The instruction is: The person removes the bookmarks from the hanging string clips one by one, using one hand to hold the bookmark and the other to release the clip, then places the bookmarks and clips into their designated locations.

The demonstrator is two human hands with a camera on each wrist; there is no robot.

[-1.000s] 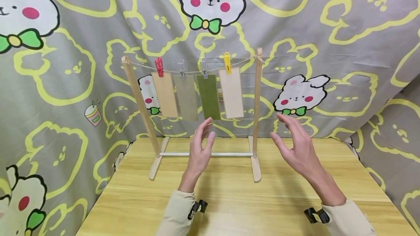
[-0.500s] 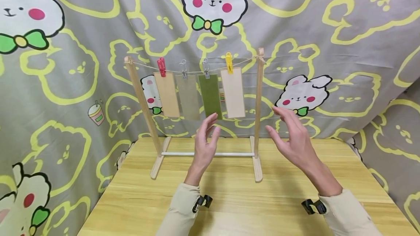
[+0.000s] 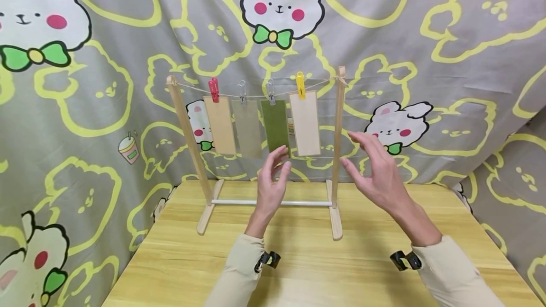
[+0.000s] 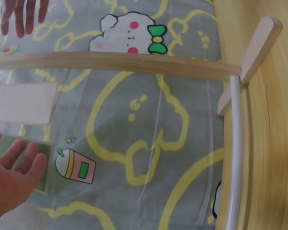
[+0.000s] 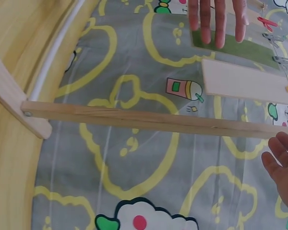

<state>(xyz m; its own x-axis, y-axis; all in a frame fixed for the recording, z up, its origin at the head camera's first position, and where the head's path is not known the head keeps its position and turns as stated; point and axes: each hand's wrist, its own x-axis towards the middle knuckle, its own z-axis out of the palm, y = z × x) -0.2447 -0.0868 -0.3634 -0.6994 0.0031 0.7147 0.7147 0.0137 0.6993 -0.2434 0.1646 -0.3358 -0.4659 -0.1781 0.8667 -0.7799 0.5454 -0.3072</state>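
Four-sided strips of card or cloth hang from a string [image 3: 193, 88] on a wooden stand [image 3: 339, 136]. A red clothespin [image 3: 214, 90] holds a tan strip [image 3: 220, 124], and a yellow clothespin [image 3: 300, 85] a cream strip [image 3: 305, 127]. Clear-grey clothespins [image 3: 243, 93] hold a grey-beige strip [image 3: 249, 129] and a green strip [image 3: 275, 122]. My left hand [image 3: 271, 186], fingers loosely bent and holding nothing, overlaps the green strip's lower end; I cannot tell whether it touches. My right hand [image 3: 381, 174] hovers near the right post, thumb apart from fingers, holding nothing.
A white rod [image 3: 307, 203] joins the stand's feet [image 3: 334, 221] on the wooden table [image 3: 315, 269]. Close behind hangs a patterned grey curtain [image 3: 384, 4], which also runs along both sides. The left post [image 3: 189, 139] leans in view.
My right hand has moved left and slightly up, closer to the right post. My left hand has shifted slightly right and up to the green strip's lower end. The view has shifted a little.
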